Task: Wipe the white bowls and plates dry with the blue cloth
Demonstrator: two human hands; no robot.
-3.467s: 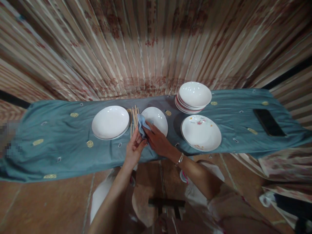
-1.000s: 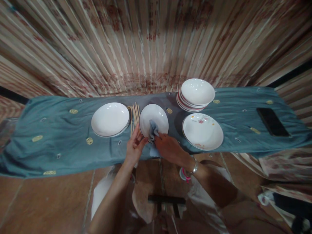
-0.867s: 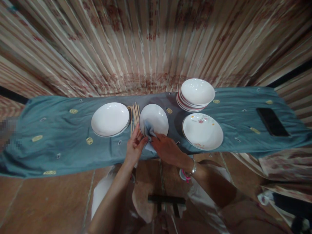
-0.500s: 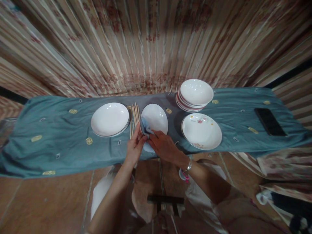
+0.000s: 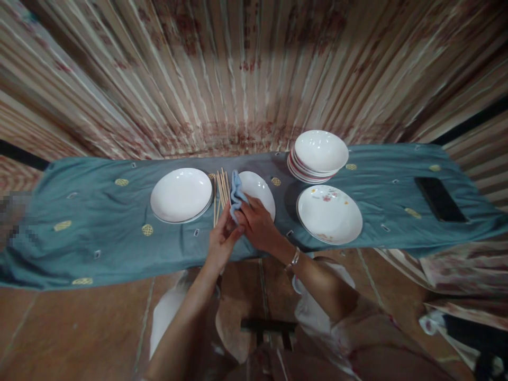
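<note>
A white plate (image 5: 261, 186) with a thin dark rim is in front of me at the middle of the table. My left hand (image 5: 223, 238) grips its near left edge, the thumb toward my other hand. Bunched in my right hand (image 5: 257, 223) is a light blue cloth (image 5: 235, 191), pressed along the left side of the plate and covering part of it. Just left of the plate lie several wooden chopsticks (image 5: 223, 186), their near ends partly behind my left hand.
White plates (image 5: 181, 194) are stacked at left. To the right, a flower-patterned plate (image 5: 330, 216) lies in front of a stack of white bowls (image 5: 320, 151). A black phone (image 5: 440, 199) rests farther right on the green tablecloth (image 5: 115, 227). A pleated curtain (image 5: 222, 79) hangs behind.
My right hand and the blue cloth have moved up along the plate's left rim, and the cloth now stands higher over it. My left hand stays at the near left edge.
</note>
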